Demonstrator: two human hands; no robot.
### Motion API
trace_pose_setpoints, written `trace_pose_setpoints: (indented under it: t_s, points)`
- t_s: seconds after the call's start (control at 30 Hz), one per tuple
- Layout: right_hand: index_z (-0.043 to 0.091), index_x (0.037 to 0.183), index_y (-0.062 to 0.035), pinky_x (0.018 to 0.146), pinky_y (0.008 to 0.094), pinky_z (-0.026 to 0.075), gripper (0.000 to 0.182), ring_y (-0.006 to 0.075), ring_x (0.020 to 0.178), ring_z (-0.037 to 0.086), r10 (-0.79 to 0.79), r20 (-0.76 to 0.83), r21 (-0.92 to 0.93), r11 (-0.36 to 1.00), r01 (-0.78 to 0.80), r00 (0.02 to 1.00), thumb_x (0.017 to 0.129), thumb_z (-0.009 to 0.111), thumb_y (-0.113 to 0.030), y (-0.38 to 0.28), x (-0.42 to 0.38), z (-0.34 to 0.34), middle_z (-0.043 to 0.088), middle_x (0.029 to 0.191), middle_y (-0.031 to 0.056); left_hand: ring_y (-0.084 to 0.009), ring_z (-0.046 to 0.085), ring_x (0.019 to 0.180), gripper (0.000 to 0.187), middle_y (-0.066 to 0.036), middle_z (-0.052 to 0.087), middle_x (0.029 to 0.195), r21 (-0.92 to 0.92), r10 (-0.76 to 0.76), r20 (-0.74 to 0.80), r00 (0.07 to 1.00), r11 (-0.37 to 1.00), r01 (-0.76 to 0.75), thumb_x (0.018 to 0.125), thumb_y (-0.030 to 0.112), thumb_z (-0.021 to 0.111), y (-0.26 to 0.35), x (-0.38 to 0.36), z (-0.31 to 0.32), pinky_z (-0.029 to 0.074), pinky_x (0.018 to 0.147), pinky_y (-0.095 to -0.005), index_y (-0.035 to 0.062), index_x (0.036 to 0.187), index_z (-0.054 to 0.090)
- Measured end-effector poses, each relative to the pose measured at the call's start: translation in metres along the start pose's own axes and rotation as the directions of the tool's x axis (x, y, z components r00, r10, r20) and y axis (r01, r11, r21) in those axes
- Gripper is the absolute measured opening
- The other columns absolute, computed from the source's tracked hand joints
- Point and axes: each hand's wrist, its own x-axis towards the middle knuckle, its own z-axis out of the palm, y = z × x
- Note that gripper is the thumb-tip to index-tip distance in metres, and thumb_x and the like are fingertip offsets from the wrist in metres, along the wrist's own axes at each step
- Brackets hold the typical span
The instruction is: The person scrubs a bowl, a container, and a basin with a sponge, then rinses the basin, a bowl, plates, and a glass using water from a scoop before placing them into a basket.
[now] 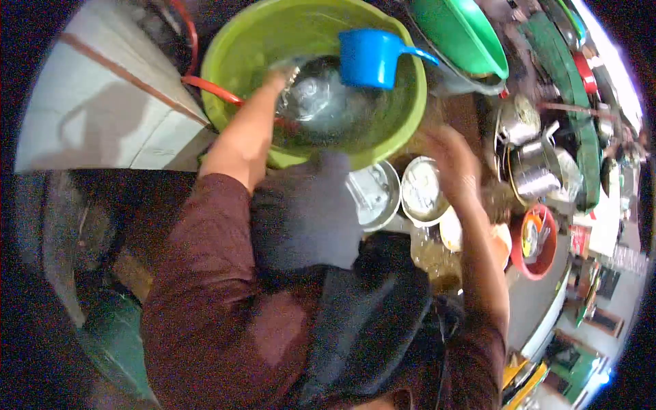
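At ten o'clock, the left hand (pixel 277 80) dips into the lime-green basin (pixel 232 41) of water beside a clear glass bowl (pixel 316 96); whether its grip is closed cannot be told. A blue scoop (pixel 369 58) floats at twelve o'clock. At three o'clock, the blurred right hand (pixel 456 162) hovers, grip apart, over a white bowl (pixel 420 191)

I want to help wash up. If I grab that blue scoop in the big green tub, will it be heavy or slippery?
The blue scoop looks like thin plastic, so it is probably light and stiff. It sits in the water of the green tub, so it may be wet and slippery. It has a side handle, likely the easiest grip. If water is inside, it would feel heavier and could spill.
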Motion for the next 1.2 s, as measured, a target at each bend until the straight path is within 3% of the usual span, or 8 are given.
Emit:
trace_pose_setpoints:
  t_s: [0.13, 0.37, 0.67, 0.83, 0.93, 1.0, 1.1, 1.2]
  points:
    - [0.056, 0.105, -0.0082, 0.082, 0.0387, 0.045, 0.03, 0.0329, 0.094, 0.056, -0.164, 0.313, 0.109, 0.985, 0.136, 0.936, 0.076, 0.054, -0.011, -0.017, 0.075, 0.157, 0.058, 0.105, 0.0149, -0.0299, 0.05, 0.108, 0.048, -0.015, 0.051, 0.119, -0.017, 0.024, 0.07, 0.997, 1.0, -0.023, 0.083, 0.044, 0.045, -0.009, 0.006, 0.001, 0.04, 0.089, -0.0372, 0.0068, 0.113, 0.054]
    - [0.05, 0.116, -0.0157, 0.085, 0.0455, 0.043, 0.04, 0.0326, 0.103, 0.053, 0.088, 0.687, -0.173, 0.984, 0.046, 0.722, 0.082, 0.051, -0.037, -0.049, 0.118, 0.269, 0.056, 0.109, 0.0167, -0.0276, 0.051, 0.105, 0.046, -0.015, 0.053, 0.117, -0.149, 0.043, 0.116, 0.992, 0.988, -0.026, 0.085, 0.041, 0.043, -0.028, 0.017, 0.01, 0.04, 0.088, -0.0356, 0.0052, 0.111, 0.055]
    - [0.051, 0.114, -0.0113, 0.088, 0.0438, 0.04, 0.054, 0.0335, 0.105, 0.052, 0.125, 0.624, -0.165, 0.986, -0.026, 0.771, 0.075, 0.055, -0.049, -0.009, 0.131, 0.273, 0.055, 0.111, 0.0188, -0.0267, 0.051, 0.107, 0.047, -0.012, 0.05, 0.122, -0.352, 0.073, 0.162, 0.984, 0.936, -0.012, 0.083, 0.042, 0.048, 0.012, 0.007, 0.003, 0.041, 0.088, -0.0379, 0.0113, 0.119, 0.049]
    - [0.045, 0.119, -0.0034, 0.09, 0.0414, 0.04, 0.075, 0.0346, 0.107, 0.05, 0.191, 0.516, -0.233, 0.969, -0.078, 0.835, 0.069, 0.059, -0.056, -0.017, 0.134, 0.278, 0.052, 0.113, 0.024, -0.0281, 0.044, 0.115, 0.055, -0.011, 0.044, 0.129, -0.35, -0.234, 0.328, 0.915, 0.87, 0.348, 0.083, 0.042, 0.049, 0.086, -0.037, -0.045, 0.035, 0.095, -0.0415, 0.0148, 0.129, 0.037]
    - [0.041, 0.122, 0.0011, 0.089, 0.0422, 0.041, 0.076, 0.0351, 0.107, 0.05, 0.348, 0.407, -0.124, 0.937, -0.326, 0.845, 0.072, 0.057, -0.053, -0.022, 0.134, 0.287, 0.051, 0.113, 0.0251, -0.0289, 0.039, 0.119, 0.053, -0.012, 0.042, 0.129, 0.25, 0.032, 0.353, 0.935, 0.96, -0.127, 0.087, 0.047, 0.04, 0.025, 0.001, -0.012, 0.029, 0.1, -0.0402, 0.0153, 0.13, 0.037]
    - [0.043, 0.12, 0.0001, 0.087, 0.043, 0.041, 0.069, 0.0353, 0.105, 0.051, 0.257, 0.457, -0.188, 0.964, -0.191, 0.852, 0.074, 0.056, -0.05, -0.019, 0.135, 0.28, 0.052, 0.112, 0.0246, -0.0298, 0.039, 0.12, 0.047, -0.013, 0.043, 0.129, 0.041, -0.164, 0.426, 0.889, 0.986, 0.162, 0.089, 0.041, 0.039, 0.058, -0.006, -0.033, 0.028, 0.101, -0.0402, 0.016, 0.129, 0.04]
    - [0.045, 0.116, -0.0009, 0.086, 0.0422, 0.042, 0.063, 0.0348, 0.101, 0.054, 0.302, 0.448, -0.197, 0.952, -0.236, 0.842, 0.075, 0.055, -0.048, -0.024, 0.14, 0.269, 0.055, 0.107, 0.0236, -0.0292, 0.05, 0.108, 0.056, -0.015, 0.052, 0.118, -0.156, 0.133, 0.12, 0.984, 0.981, -0.114, 0.087, 0.051, 0.028, -0.044, 0.068, 0.081, 0.038, 0.09, -0.0371, 0.0106, 0.116, 0.053]
    - [0.048, 0.112, -0.0023, 0.085, 0.0407, 0.043, 0.063, 0.0354, 0.098, 0.055, 0.313, 0.38, -0.071, 0.948, -0.31, 0.871, 0.071, 0.06, -0.048, -0.01, 0.14, 0.282, 0.057, 0.101, 0.0238, -0.0317, 0.043, 0.116, 0.046, -0.014, 0.048, 0.124, 0.149, 0.011, 0.309, 0.951, 0.987, -0.06, 0.089, 0.042, 0.034, 0.05, -0.001, -0.023, 0.037, 0.093, -0.0399, 0.0162, 0.125, 0.045]
